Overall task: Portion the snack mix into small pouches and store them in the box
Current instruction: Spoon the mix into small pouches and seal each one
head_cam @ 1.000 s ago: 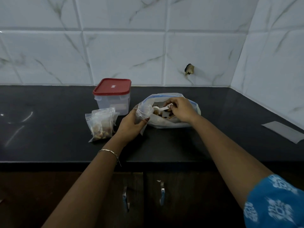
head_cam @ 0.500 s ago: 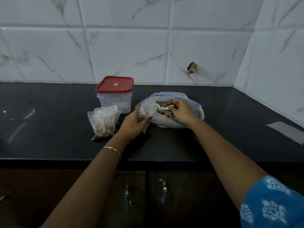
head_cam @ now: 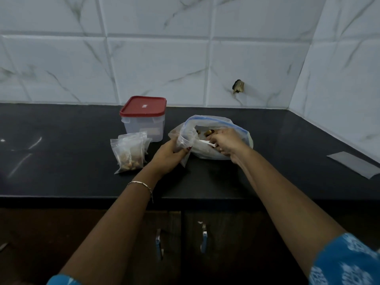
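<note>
Right grip (head_cam: 225,144), pinching the spoon (head_cam: 207,143), has dipped into the bag (head_cam: 236,128); left grip (head_cam: 168,154) holds a pouch (head_cam: 186,138) open at nine o'clock for filling.

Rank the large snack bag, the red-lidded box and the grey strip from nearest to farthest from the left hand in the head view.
1. Large snack bag: just right of the left hand.
2. Red-lidded box: behind, slightly left.
3. Grey strip: far right.
</note>
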Demonstrator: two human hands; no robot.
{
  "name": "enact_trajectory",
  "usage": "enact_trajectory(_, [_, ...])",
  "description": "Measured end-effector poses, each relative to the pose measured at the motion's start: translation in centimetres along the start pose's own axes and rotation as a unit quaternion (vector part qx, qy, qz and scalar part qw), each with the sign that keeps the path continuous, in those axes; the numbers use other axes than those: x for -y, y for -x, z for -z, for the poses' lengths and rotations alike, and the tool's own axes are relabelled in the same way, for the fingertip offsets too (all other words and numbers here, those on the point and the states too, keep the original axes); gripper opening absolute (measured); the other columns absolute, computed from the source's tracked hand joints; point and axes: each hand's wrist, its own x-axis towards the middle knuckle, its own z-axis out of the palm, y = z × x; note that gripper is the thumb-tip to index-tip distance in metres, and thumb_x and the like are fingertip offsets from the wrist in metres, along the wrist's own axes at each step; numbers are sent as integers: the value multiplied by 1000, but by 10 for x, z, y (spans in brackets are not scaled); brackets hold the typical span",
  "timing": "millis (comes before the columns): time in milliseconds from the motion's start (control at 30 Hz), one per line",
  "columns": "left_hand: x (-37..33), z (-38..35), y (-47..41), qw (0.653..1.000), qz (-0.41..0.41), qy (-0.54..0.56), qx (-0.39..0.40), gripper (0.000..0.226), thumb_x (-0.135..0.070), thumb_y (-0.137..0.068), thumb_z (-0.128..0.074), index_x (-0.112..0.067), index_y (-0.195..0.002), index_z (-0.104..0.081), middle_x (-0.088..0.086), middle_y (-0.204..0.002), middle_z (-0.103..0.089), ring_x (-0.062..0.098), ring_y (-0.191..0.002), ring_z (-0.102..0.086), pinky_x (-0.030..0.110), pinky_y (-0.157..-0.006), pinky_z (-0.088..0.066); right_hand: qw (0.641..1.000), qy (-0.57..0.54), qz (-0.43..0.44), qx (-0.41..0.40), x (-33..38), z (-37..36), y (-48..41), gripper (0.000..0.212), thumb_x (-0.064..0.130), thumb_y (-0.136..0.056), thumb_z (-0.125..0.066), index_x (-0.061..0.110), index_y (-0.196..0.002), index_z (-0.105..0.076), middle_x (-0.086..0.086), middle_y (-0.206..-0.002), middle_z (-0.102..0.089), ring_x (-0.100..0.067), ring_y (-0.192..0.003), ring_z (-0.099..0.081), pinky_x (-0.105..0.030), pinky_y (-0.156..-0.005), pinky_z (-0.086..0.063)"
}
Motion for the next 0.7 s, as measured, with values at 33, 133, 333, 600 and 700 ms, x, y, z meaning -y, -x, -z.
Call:
enact_trajectory(33, [0, 0, 0, 1000, 0, 7, 7, 45, -33, -94, -59, -22, -136, -49, 0, -130, -59, 16, -121, -53, 37, -104, -43, 1000, -8, -7, 1, 0, -2, 0, 23, 8, -92, -52, 8, -109, -67, -2, -68, -53, -8, -48, -41, -16, -33, -31])
enact_trajectory(133, [3, 0, -1, 999, -5, 16, 29, 48, -33, -93, -61, -25, -138, -47, -1, -131, -58, 15, -122, -53, 42, -107, -43, 999, -25, -22, 8, 0, -7, -2, 23, 7, -90, -55, 9, -110, -66, -3, -67, -53, -9, -48, -41, -15, -29, -28])
enact_trajectory(333, [4, 1, -1, 997, -21, 47, 54, 53, -31, -93, -62, -25, -142, -44, -1, -134, -57, 15, -125, -52, 43, -108, -42, 994, -87, -68, 18, 9, -15, -2, 8, 10, -91, -57, 11, -92, -65, -1, -67, -53, -8, -46, -37, -15, -28, -26])
enact_trajectory(600, [3, 2, 0, 994, -46, 95, -3, 52, -24, -92, -63, -22, -140, -42, -3, -132, -55, 10, -120, -53, 18, -93, -43, 941, -309, -131, 34, 2, -17, -6, 15, 7, -98, -46, 7, -92, -60, 0, -58, -58, -2, -31, -34, -13, -28, -20])
enact_trajectory(700, [3, 2, 0, 993, -55, 98, -23, 44, -24, -90, -66, -24, -129, -46, 1, -131, -55, 14, -119, -54, 23, -94, -46, 929, -343, -129, 49, 4, -9, -1, 15, 7, -99, -43, 5, -101, -58, -7, -77, -64, -3, -31, -37, -12, -28, -22])
